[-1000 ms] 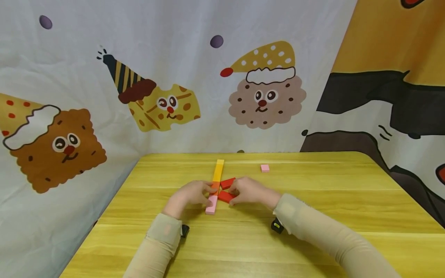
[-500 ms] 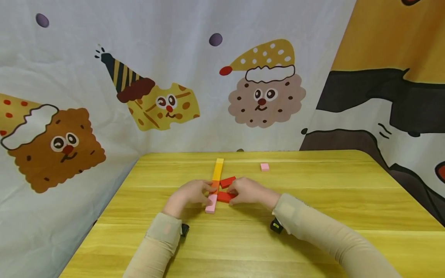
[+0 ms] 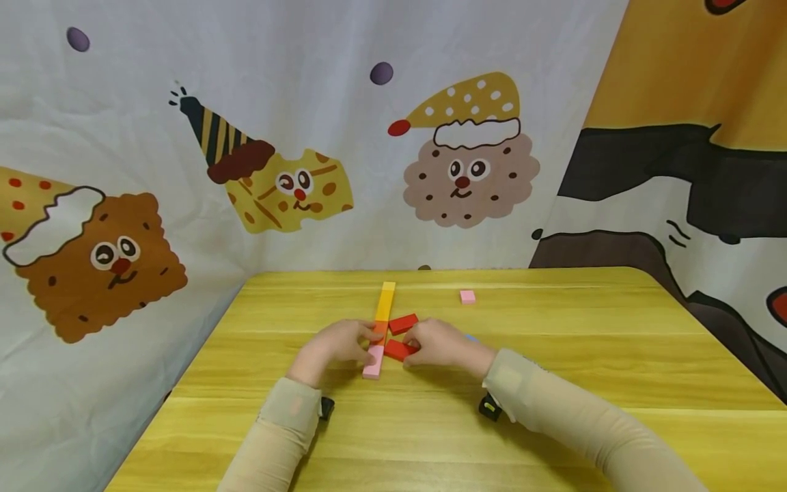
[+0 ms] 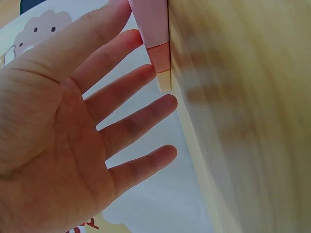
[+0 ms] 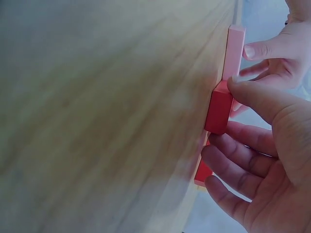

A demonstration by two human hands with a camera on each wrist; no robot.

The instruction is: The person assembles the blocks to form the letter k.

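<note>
Near red block on bench, L end by long pink block; prob. light, stiff, smooth, best held across its sides. R hand pinches it; L hand's straight fingers touch pink.

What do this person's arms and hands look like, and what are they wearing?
The left hand and right hand are bare, without gloves. The left sleeve and right sleeve are long, plain beige. A small black device shows below each cuff; the right device has a yellow-green mark, the left device none visible.
</note>
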